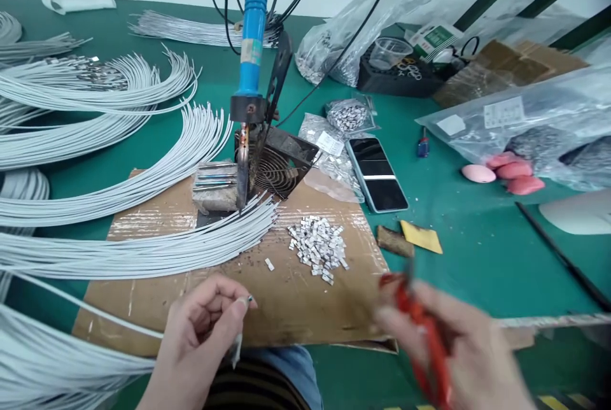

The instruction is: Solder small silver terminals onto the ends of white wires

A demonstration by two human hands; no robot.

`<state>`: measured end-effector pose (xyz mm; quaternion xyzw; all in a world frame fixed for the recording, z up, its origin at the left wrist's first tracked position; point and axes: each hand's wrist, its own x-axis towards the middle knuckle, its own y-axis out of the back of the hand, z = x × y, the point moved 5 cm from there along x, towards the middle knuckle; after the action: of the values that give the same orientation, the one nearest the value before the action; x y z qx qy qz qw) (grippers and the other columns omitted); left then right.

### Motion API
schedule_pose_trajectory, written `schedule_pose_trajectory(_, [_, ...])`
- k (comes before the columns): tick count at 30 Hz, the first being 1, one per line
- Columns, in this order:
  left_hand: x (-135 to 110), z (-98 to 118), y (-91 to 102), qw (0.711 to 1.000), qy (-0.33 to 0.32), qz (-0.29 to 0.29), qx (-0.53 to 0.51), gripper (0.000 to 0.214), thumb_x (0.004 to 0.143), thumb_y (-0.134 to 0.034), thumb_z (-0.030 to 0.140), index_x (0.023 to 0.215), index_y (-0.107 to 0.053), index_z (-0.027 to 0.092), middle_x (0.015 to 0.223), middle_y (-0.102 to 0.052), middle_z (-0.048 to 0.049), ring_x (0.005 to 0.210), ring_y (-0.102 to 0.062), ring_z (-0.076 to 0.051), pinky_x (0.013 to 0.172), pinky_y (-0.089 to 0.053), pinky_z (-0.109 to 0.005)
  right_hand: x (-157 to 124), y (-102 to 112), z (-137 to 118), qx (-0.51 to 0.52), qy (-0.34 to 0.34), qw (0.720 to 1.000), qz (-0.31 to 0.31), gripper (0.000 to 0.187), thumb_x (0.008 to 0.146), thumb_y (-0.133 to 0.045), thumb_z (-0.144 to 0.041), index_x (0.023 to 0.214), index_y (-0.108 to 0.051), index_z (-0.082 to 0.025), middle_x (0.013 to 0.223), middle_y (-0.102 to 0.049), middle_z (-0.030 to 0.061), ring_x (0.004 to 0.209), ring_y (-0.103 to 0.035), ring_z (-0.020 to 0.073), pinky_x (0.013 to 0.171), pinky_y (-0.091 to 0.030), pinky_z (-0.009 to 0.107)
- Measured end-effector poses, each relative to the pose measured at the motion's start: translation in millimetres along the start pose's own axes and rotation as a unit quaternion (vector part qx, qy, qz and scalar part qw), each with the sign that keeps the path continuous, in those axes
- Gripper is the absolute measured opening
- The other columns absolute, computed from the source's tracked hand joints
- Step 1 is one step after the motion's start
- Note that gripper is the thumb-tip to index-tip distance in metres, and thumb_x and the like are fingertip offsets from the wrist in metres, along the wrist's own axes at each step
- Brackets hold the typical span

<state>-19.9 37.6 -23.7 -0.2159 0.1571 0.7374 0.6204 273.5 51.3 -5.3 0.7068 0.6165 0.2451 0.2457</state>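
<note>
Pinching a white wire (90, 307) tight, left hand (198, 337) over the cardboard (286, 314); clenching a red-handled tool (432, 353), right hand (470, 346) beside it. Best kept steady!

A phone (377, 174) on the green table (477, 263), a small blue tool (422, 144), pink pieces (514, 170) beside a clear bag (548, 104)

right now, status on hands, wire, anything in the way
Left hand pinching wire. Right hand holding red tool, blurred. Possible obstacle: iron, beyond left hand.
</note>
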Motion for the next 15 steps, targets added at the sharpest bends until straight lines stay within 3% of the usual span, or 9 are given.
schedule_pose_trajectory(1, [-1, 0, 0.1, 1.0, -0.004, 0.005, 0.003, 0.044, 0.072, -0.089, 0.057, 0.07, -0.075, 0.015, 0.055, -0.056, 0.0024, 0.052, -0.041, -0.009, 0.051, -0.027, -0.02, -9, -32, -23, 0.008, 0.048, 0.993, -0.111, 0.035, 0.083, -0.078, -0.042, 0.06, -0.059, -0.023, 0.056, -0.065, 0.0007, 0.048, -0.06, 0.0179, 0.045, -0.047, 0.027])
schedule_pose_trajectory(2, [-2, 0, 0.4, 1.0, -0.008, 0.01, 0.006, 0.042, 0.072, -0.089, 0.055, 0.071, -0.075, 0.015, 0.056, -0.058, 0.0021, 0.052, -0.043, -0.009, 0.051, -0.029, -0.02, -17, -57, -42, -0.008, 0.08, 0.982, -0.173, 0.036, 0.082, -0.079, -0.038, 0.062, -0.054, -0.023, 0.059, -0.063, -0.0004, 0.05, -0.058, 0.0159, 0.047, -0.044, 0.026])
schedule_pose_trajectory(5, [-5, 1, 1.7, 0.999, -0.021, 0.02, 0.015, 0.037, 0.073, -0.089, 0.051, 0.071, -0.076, 0.017, 0.056, -0.06, 0.0019, 0.052, -0.047, -0.01, 0.051, -0.034, -0.02, -24, -98, -69, -0.03, 0.113, 0.971, -0.211, 0.041, 0.086, -0.069, -0.029, 0.064, -0.035, -0.024, 0.06, -0.054, -0.0025, 0.051, -0.049, 0.0123, 0.047, -0.034, 0.024])
schedule_pose_trajectory(8, [-8, 1, 2.5, 0.999, -0.023, 0.016, 0.019, 0.035, 0.073, -0.089, 0.05, 0.072, -0.076, 0.018, 0.057, -0.06, 0.0019, 0.053, -0.049, -0.011, 0.052, -0.036, -0.02, -21, -110, -73, -0.035, 0.126, 0.963, -0.234, 0.039, 0.087, -0.06, -0.024, 0.065, -0.027, -0.025, 0.06, -0.05, -0.0027, 0.05, -0.047, 0.0117, 0.047, -0.029, 0.025])
schedule_pose_trajectory(15, [-9, 0, 4.4, 0.999, -0.019, 0.027, 0.029, 0.03, 0.07, -0.089, 0.047, 0.07, -0.077, 0.019, 0.057, -0.06, 0.0018, 0.054, -0.048, -0.011, 0.052, -0.037, -0.019, -20, -109, -75, -0.034, 0.124, 0.959, -0.253, 0.04, 0.089, -0.057, -0.023, 0.065, -0.025, -0.025, 0.059, -0.047, -0.0041, 0.051, -0.044, 0.0106, 0.049, -0.025, 0.026])
